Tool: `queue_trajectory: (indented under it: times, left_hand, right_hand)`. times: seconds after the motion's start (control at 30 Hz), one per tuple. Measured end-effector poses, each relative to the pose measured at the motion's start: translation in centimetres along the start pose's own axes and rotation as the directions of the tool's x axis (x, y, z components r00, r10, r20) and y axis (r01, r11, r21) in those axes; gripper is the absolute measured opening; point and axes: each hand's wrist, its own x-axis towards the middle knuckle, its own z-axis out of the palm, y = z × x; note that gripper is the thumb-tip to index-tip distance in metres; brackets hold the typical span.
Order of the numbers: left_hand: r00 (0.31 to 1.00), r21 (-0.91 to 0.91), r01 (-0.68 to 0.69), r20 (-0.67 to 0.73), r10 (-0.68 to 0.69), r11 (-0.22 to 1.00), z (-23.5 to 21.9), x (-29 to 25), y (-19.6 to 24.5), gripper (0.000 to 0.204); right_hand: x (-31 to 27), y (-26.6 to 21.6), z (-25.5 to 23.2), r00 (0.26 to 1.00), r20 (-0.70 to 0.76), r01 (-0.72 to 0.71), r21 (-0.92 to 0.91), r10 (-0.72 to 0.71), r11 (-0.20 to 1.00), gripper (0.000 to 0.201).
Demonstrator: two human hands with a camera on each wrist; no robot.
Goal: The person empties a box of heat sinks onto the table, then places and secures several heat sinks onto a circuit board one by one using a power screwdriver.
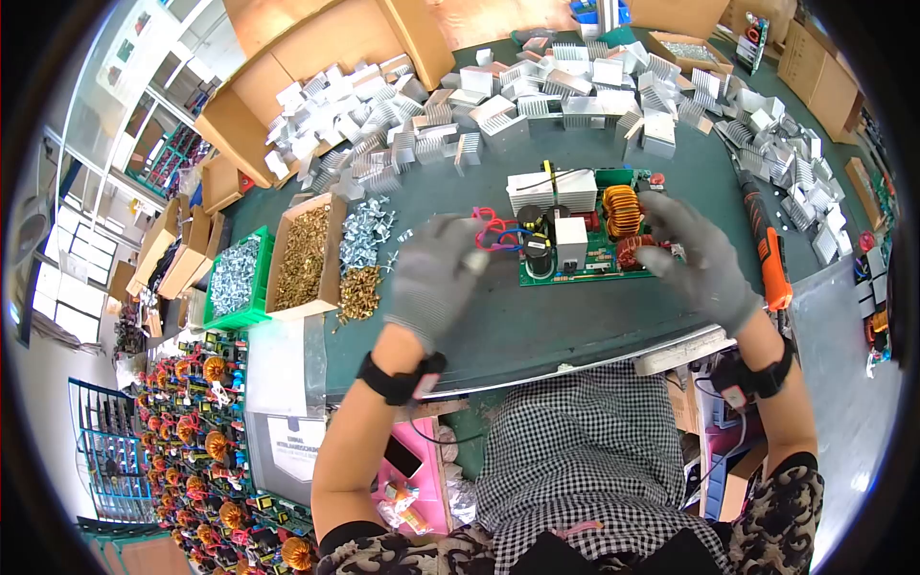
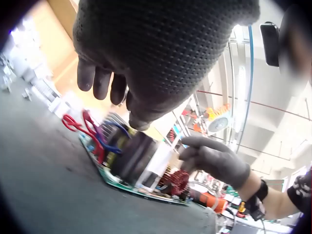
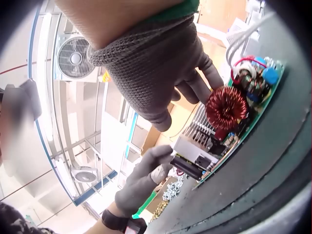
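Note:
A green circuit board [image 1: 599, 267] lies on the dark green work surface in front of the person. It carries a finned heat sink [image 1: 527, 192], a yellow-orange wound coil [image 1: 623, 212], a copper-red coil [image 3: 226, 108], black capacitors and a white block [image 1: 571, 240]. My gloved left hand [image 1: 436, 278] is by the board's left end, close to the looped red wires [image 1: 491, 228]; its fingers hang loosely with nothing in them. At the right end, my gloved right hand [image 1: 704, 259] has its fingers spread beside the coils. In the right wrist view its fingertips are right at the copper-red coil, the thumb apart.
Loose heat sinks [image 1: 575, 81] heap along the back. To the left are a carton of brass screws [image 1: 305, 251], a green bin [image 1: 237, 278] and loose silvery hardware [image 1: 364, 235]. An orange-handled power tool [image 1: 774, 264] lies right. Finished-looking boards [image 1: 216, 446] crowd the lower left.

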Motion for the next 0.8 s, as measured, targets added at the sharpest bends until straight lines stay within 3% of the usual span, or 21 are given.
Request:
queue_trajectory:
  times: [0.07, 0.13, 0.17, 0.23, 0.3, 0.37, 0.4, 0.43, 0.5, 0.53, 0.6, 0.63, 0.7, 0.73, 0.8]
  left_hand:
    - [0.959, 0.052, 0.277, 0.040, -0.279, 0.959, -1.4, -0.8, -3.9, 0.023]
    - [0.904, 0.098, 0.421, 0.037, -0.426, 0.902, -3.1, -0.4, -6.6, 0.023]
    - [0.908, 0.101, 0.412, 0.034, -0.417, 0.906, -3.4, 0.4, -7.2, 0.023]
    - [0.833, 0.121, 0.545, 0.040, -0.552, 0.830, -3.7, 2.7, -8.4, 0.021]
    - [0.854, 0.184, 0.510, 0.013, -0.521, 0.840, -2.7, 5.5, -10.0, 0.027]
    - [0.889, 0.432, 0.437, -0.076, -0.451, 0.789, -1.5, 8.4, -9.3, 0.031]
    - [0.818, 0.486, 0.516, -0.035, -0.574, 0.705, -1.2, 10.1, -8.8, 0.037]
    - [0.827, 0.476, 0.511, -0.045, -0.560, 0.716, -1.2, 10.9, -8.8, 0.037]
    - [0.729, 0.551, 0.574, -0.007, -0.685, 0.606, 0.0, 12.4, -9.2, 0.040]
    - [0.688, 0.545, 0.610, -0.003, -0.726, 0.576, 1.2, 13.0, -12.0, 0.043]
    - [0.747, 0.483, 0.607, -0.077, -0.660, 0.631, -0.1, 12.6, -11.1, 0.036]
    - [0.787, 0.461, 0.572, -0.076, -0.612, 0.679, -0.5, 12.5, -11.4, 0.035]
    - [0.888, 0.448, 0.449, -0.131, -0.440, 0.773, -2.2, 11.5, -7.9, 0.028]
    - [0.964, 0.444, 0.235, -0.222, -0.148, 0.865, -2.6, 10.3, -6.4, 0.020]
    - [0.934, 0.466, -0.102, -0.259, 0.246, 0.879, -3.4, 8.4, -1.6, 0.025]
  right_hand:
    - [-1.1, 0.0, -1.1, 0.998, -0.014, -0.053, 0.088, 0.054, 0.995, 0.044]
    - [-2.0, -0.4, -1.7, 0.995, -0.062, -0.075, 0.094, 0.081, 0.993, 0.042]
    - [-2.2, -0.5, -1.6, 0.994, -0.073, -0.073, 0.093, 0.080, 0.993, 0.042]
    - [-2.6, -0.9, -1.5, 0.994, -0.072, -0.070, 0.108, 0.078, 0.992, 0.042]
    - [-2.4, -2.1, -1.3, 0.996, -0.084, 0.011, 0.075, -0.005, 0.997, 0.043]
    - [-2.3, -3.5, -1.5, 0.994, -0.050, 0.100, 0.054, -0.098, 0.993, 0.044]
    - [-2.3, -4.0, -1.6, 0.992, -0.041, 0.120, 0.033, -0.118, 0.992, 0.044]
    - [-2.4, -4.4, -1.8, 0.991, -0.053, 0.126, 0.015, -0.125, 0.992, 0.044]
    - [-2.5, -4.9, -2.5, 0.989, -0.002, 0.151, -0.003, -0.151, 0.989, 0.044]
    - [-2.5, -5.1, -3.0, 0.988, 0.018, 0.154, -0.030, -0.153, 0.988, 0.043]
    - [-2.5, -4.6, -3.5, 0.988, 0.005, 0.154, -0.013, -0.154, 0.988, 0.043]
    - [-2.7, -4.4, -3.5, 0.988, -0.003, 0.152, 0.025, -0.152, 0.988, 0.043]
    - [-2.4, -3.6, -2.9, 0.991, -0.021, 0.132, 0.072, -0.131, 0.989, 0.043]
    - [-2.1, -3.3, -2.3, 0.998, -0.034, 0.057, 0.181, -0.051, 0.982, 0.043]
    - [-1.2, -3.0, -1.0, 0.998, -0.042, -0.039, 0.289, 0.053, 0.956, 0.043]
